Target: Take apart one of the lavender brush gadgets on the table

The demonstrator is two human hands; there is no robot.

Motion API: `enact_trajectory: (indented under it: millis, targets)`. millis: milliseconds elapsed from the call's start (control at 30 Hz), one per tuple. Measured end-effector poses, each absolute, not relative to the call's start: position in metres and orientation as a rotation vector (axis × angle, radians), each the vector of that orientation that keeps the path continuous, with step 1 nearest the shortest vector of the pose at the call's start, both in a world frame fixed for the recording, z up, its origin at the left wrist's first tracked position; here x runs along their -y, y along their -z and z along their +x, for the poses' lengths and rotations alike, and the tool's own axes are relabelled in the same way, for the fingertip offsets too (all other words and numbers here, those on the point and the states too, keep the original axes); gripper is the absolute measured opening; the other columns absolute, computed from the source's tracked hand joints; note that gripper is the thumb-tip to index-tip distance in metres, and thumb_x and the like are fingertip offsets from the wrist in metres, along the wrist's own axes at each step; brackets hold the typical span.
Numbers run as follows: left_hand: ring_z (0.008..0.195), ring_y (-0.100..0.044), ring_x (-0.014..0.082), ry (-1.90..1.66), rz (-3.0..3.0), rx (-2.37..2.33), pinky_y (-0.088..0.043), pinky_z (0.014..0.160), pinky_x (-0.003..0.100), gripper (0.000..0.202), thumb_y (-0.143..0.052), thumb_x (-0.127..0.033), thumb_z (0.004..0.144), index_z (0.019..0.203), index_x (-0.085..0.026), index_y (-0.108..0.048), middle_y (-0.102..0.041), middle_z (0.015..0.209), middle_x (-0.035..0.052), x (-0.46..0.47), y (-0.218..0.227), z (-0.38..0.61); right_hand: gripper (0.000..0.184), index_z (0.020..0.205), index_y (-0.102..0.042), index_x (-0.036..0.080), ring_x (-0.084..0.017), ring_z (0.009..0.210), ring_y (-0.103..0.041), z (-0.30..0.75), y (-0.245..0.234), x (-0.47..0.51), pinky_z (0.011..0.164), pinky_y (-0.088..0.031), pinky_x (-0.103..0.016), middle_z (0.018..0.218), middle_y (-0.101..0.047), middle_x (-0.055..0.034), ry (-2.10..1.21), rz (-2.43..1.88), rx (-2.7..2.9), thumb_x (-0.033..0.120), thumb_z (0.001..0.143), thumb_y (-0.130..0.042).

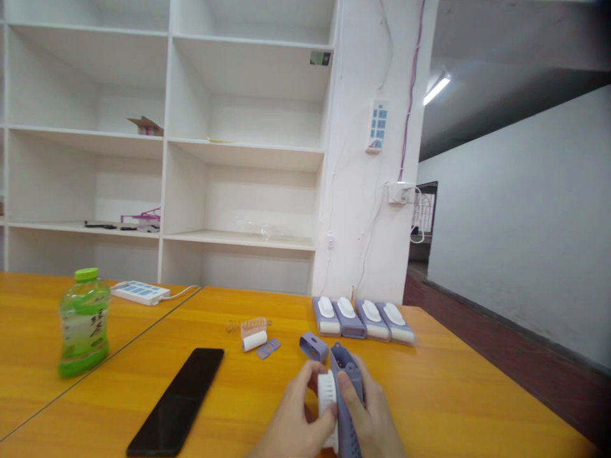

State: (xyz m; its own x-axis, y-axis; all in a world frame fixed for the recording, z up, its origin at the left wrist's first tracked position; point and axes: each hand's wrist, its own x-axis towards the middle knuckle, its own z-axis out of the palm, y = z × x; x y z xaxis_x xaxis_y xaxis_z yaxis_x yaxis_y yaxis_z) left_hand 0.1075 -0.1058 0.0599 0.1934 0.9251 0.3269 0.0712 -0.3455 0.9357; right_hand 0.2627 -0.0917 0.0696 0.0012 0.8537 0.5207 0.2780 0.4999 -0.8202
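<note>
My left hand [300, 413] is closed on a white ribbed plastic part [328, 401], thumb and fingers at its edges. It is pressed against, or right beside, a purple-grey plastic housing [344, 366], and I cannot tell whether the two are joined. Wrapped round the housing is my right hand [370, 413], its thumb on the near face. The housing's upper end is hollow, with small tabs at the rim. Just beyond my hands lies a short purple-grey sleeve [314, 346]. Left of it are a flat purple-grey plate [268, 348], a white cylinder [254, 341] and a translucent pinkish piece [253, 326].
Several purple-grey and white units [354, 318] stand in a row at the table's back edge. A black phone [177, 401] lies left of my hands. Farther left are a green-capped bottle [84, 324] and a power strip [140, 292]. White shelves [243, 238] rise behind.
</note>
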Motion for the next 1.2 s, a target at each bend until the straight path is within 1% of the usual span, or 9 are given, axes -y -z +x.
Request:
enact_trajectory:
  millis: [100, 233, 433, 567, 700, 800, 900, 1033, 1200]
  targets:
    - [0.074, -0.054, 0.0150, -1.229, 1.729, -1.076, -0.044, 0.066, 0.024, 0.032, -0.062, -0.027, 0.079, 0.110, -0.021, -0.056, -0.062, 0.100, 0.0025, 0.106, -0.062, 0.106, 0.052, 0.120, -0.063, 0.022, -0.029, 0.103, -0.068, 0.263, -0.065, 0.089, 0.094, -0.052, -0.040, 0.115, -0.072, -0.0112, -0.694, -0.957, 1.610, 0.062, 0.087, -0.055]
    - [0.091, -0.056, 0.0211, -1.295, 1.772, -1.118, -0.045, 0.076, 0.027, 0.027, -0.062, -0.024, 0.078, 0.104, -0.020, -0.055, -0.062, 0.101, 0.0045, 0.105, -0.058, 0.106, 0.061, 0.135, -0.051, 0.023, -0.030, 0.125, -0.056, 0.258, -0.059, 0.088, 0.107, -0.042, -0.044, 0.135, -0.061, -0.0118, -0.822, -0.812, 1.665, 0.059, 0.086, -0.058]
    - [0.092, -0.057, 0.0215, -1.382, 1.743, -1.015, -0.045, 0.081, 0.029, 0.024, -0.062, -0.029, 0.083, 0.103, -0.021, -0.054, -0.063, 0.099, 0.0044, 0.099, -0.055, 0.107, 0.060, 0.136, -0.052, 0.022, -0.030, 0.127, -0.055, 0.253, -0.056, 0.087, 0.110, -0.039, -0.045, 0.137, -0.059, -0.0125, -0.813, -0.833, 1.669, 0.056, 0.087, -0.060]
    - [0.094, -0.060, 0.0234, -1.389, 1.771, -1.058, -0.049, 0.080, 0.031, 0.030, -0.058, -0.033, 0.088, 0.115, -0.020, -0.052, -0.063, 0.109, 0.0093, 0.097, -0.052, 0.105, 0.066, 0.131, -0.058, 0.019, -0.032, 0.128, -0.053, 0.258, -0.055, 0.087, 0.108, -0.042, -0.043, 0.136, -0.060, -0.0122, -0.877, -0.948, 1.513, 0.064, 0.083, -0.059]
    - [0.119, -0.054, 0.0309, -1.290, 2.049, -0.990, -0.048, 0.097, 0.039, 0.064, -0.067, -0.037, 0.084, 0.141, -0.023, -0.040, -0.051, 0.138, 0.0142, 0.096, -0.052, 0.095, 0.071, 0.119, -0.068, 0.018, -0.034, 0.130, -0.050, 0.265, -0.061, 0.084, 0.111, -0.038, -0.043, 0.131, -0.065, -0.0101, -1.030, -1.003, 1.231, 0.073, 0.074, -0.064]
    - [0.143, -0.027, 0.0383, -1.122, 2.296, -0.932, -0.029, 0.116, 0.051, 0.108, -0.083, -0.043, 0.068, 0.153, -0.026, -0.020, -0.023, 0.159, 0.0149, 0.094, -0.056, 0.087, 0.074, 0.114, -0.071, 0.017, -0.036, 0.134, -0.045, 0.267, -0.066, 0.081, 0.113, -0.035, -0.045, 0.129, -0.066, -0.0098, -1.208, -0.970, 1.106, 0.074, 0.066, -0.071]
    - [0.147, -0.019, 0.0366, -1.015, 2.370, -0.900, -0.022, 0.120, 0.053, 0.111, -0.084, -0.045, 0.067, 0.155, -0.030, -0.016, -0.013, 0.163, 0.0122, 0.093, -0.064, 0.083, 0.071, 0.112, -0.073, 0.017, -0.036, 0.135, -0.044, 0.265, -0.069, 0.082, 0.114, -0.034, -0.046, 0.127, -0.067, -0.0088, -1.302, -0.904, 1.034, 0.070, 0.065, -0.074]
    - [0.146, -0.024, 0.0357, -1.003, 2.369, -0.914, -0.026, 0.119, 0.050, 0.099, -0.084, -0.042, 0.069, 0.151, -0.034, -0.029, -0.017, 0.162, 0.0091, 0.097, -0.076, 0.079, 0.064, 0.110, -0.074, 0.018, -0.034, 0.131, -0.049, 0.264, -0.068, 0.083, 0.113, -0.035, -0.044, 0.125, -0.069, -0.0070, -1.312, -0.898, 1.068, 0.067, 0.068, -0.075]
    - [0.140, -0.036, 0.0357, -0.994, 2.368, -0.892, -0.031, 0.116, 0.049, 0.095, -0.084, -0.038, 0.069, 0.149, -0.031, -0.035, -0.035, 0.154, 0.0126, 0.100, -0.078, 0.076, 0.063, 0.116, -0.071, 0.018, -0.031, 0.134, -0.047, 0.271, -0.060, 0.073, 0.116, -0.032, -0.044, 0.130, -0.066, -0.0059, -1.320, -0.927, 1.138, 0.065, 0.073, -0.072]
